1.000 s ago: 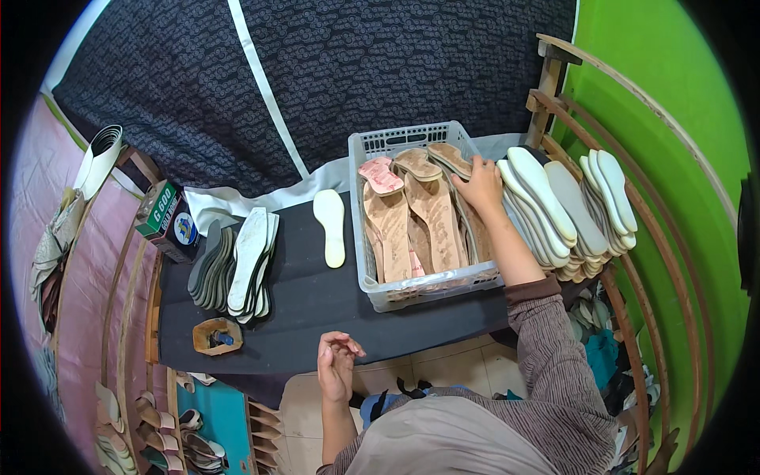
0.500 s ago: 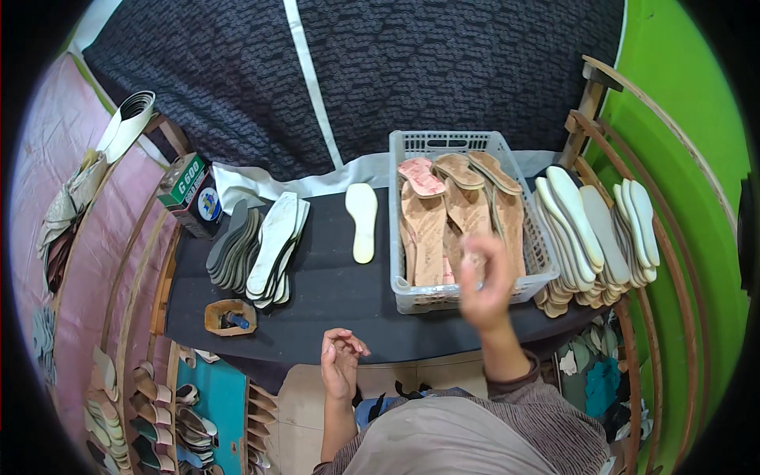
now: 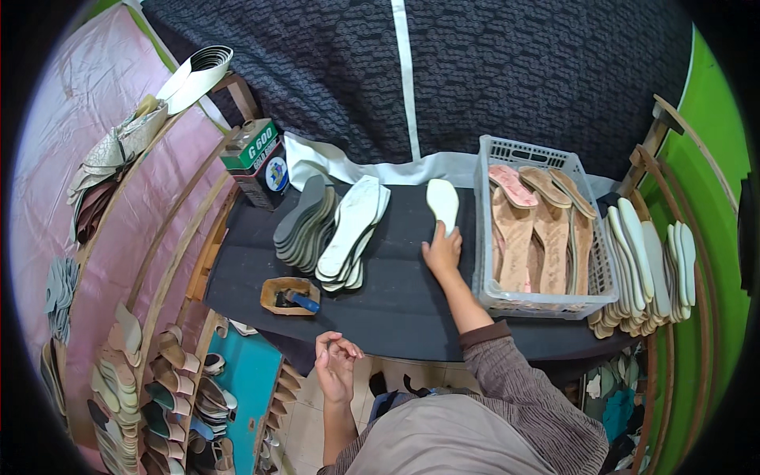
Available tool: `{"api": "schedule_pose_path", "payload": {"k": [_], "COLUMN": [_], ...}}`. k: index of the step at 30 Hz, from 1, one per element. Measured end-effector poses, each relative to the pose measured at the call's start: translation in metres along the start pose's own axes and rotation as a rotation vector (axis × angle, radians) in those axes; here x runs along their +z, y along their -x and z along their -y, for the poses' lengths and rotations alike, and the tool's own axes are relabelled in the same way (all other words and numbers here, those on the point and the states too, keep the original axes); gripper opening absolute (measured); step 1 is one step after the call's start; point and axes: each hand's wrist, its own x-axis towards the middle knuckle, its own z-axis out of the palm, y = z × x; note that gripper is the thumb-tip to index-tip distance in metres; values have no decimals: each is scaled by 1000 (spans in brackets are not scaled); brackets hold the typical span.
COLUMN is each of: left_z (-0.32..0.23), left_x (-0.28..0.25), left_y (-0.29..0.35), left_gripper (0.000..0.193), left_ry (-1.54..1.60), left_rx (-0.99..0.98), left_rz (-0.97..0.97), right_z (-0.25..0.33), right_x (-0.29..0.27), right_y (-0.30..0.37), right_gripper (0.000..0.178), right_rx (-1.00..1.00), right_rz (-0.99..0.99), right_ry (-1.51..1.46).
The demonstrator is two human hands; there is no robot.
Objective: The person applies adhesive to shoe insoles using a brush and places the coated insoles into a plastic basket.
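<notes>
Dark patterned cloth hangs behind a black worktop [image 3: 396, 301], with pink sheeting and curved wooden racks to the left and a green wall to the right. On the worktop a single white insole [image 3: 442, 203] lies by itself, just left of a grey plastic basket [image 3: 538, 299]. The right hand [image 3: 443, 253] reaches out to that insole, its fingers [image 3: 438, 232] extended and fairly close together, their tips touching the near end; nothing is gripped. The left hand [image 3: 336, 366] hangs below the worktop's near edge, fingers loosely curled and holding nothing.

Tan soles [image 3: 532, 226] stand packed in the basket, and more pale insoles [image 3: 643, 265] lean in rows on the rack to its right. To the left of the lone insole lie two fanned stacks, one white [image 3: 352, 229] and one grey [image 3: 305, 220]. A small glue tray [image 3: 290, 295] with a brush sits near the front edge, and a green tin [image 3: 257, 162] stands at the back left corner.

Judging by the layout, the work looks early on: one insole laid out singly, the basket full, both stacks still thick, and no sole yet paired with an insole.
</notes>
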Motion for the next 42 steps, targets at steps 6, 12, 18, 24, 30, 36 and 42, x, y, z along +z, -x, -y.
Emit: {"api": "schedule_pose_path", "payload": {"k": [6, 12, 18, 24, 30, 36, 42], "left_z": [-28, -49, -65, -83, -104, -113, -120], "left_x": [-25, -49, -47, -59, -95, -136, -143], "left_y": [-19, -37, -64, -81, -87, -87, -82], "left_gripper": [37, 34, 43, 65, 43, 53, 67], "left_ry": [-23, -48, -74, -116, -41, 166, 131], "left_rx": [20, -2, 109, 78, 95, 40, -19], "left_rz": [30, 124, 96, 103, -4, -147, -166], "right_z": [-16, 54, 127, 181, 196, 185, 187], "right_x": [12, -56, -90, -79, -91, -86, -49], "right_y": [-16, 19, 78, 126, 136, 128, 133], "right_gripper": [60, 45, 56, 42, 36, 47, 43], "right_rx": [91, 271, 93, -66, -436, -574, -505], "right_rz": [-31, 416, 929, 1434, 826, 706, 775], "right_ry": [-4, -1596, -1635, -1385, -1050, -675, -603]}}
